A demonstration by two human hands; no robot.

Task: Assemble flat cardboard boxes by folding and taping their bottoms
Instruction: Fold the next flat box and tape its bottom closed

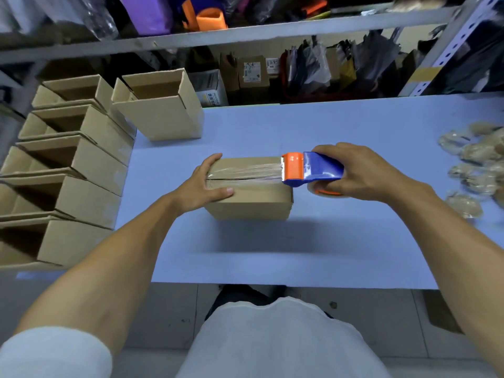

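A small brown cardboard box [253,203] lies bottom-up in the middle of the blue table [341,246]. My left hand [203,185] presses on the box's left end, thumb on the near flap and fingers on the far one. My right hand [365,173] grips a blue and orange tape dispenser [311,169] at the box's right end. A strip of clear tape [245,171] stretches from the dispenser's blade along the centre seam to the left edge.
Several assembled open boxes [68,170] stand in a row along the table's left side, with one more [161,110] at the back. Crumpled clear tape scraps [474,165] lie at the right. Shelves [245,31] with bags and cartons rise behind the table.
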